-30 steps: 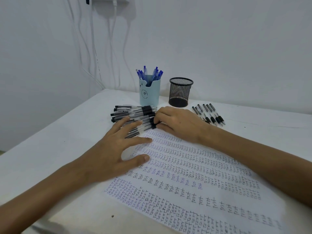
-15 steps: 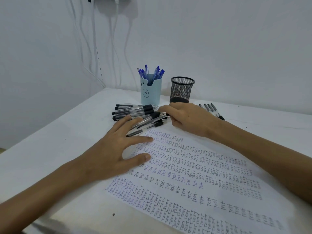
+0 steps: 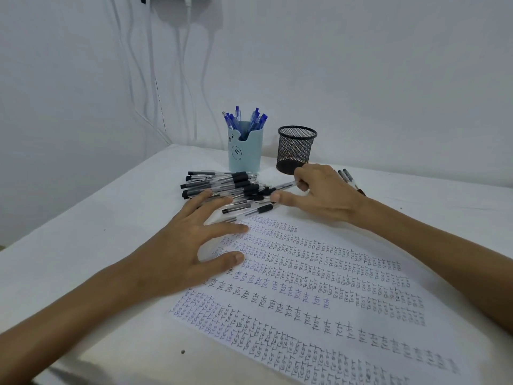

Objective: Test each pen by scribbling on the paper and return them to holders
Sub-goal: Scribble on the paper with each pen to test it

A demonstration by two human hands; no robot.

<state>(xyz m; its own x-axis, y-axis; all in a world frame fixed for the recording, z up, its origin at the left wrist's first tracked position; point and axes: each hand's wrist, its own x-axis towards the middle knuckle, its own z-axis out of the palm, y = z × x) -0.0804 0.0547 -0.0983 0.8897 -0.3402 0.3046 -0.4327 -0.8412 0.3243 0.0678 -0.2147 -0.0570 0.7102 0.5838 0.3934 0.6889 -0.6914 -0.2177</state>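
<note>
A sheet of paper [image 3: 319,287] covered in rows of handwritten "test" lies in front of me. My left hand [image 3: 191,245] rests flat on its upper left corner, fingers spread and reaching the pile of black pens [image 3: 222,184]. My right hand [image 3: 322,193] pinches one black pen [image 3: 280,188] at the right edge of the pile, lifted slightly. Behind stand a light blue holder [image 3: 245,151] with several blue pens and a black mesh holder [image 3: 295,150] that looks empty.
A few more black pens [image 3: 347,177] lie to the right, partly hidden behind my right hand. White cables [image 3: 155,79] hang down the wall at the back left. The white table's left edge [image 3: 69,215] runs diagonally.
My right hand has drawn one black pen out of the pile, moving right and back toward the mesh holder. My left hand has stayed on the paper.
</note>
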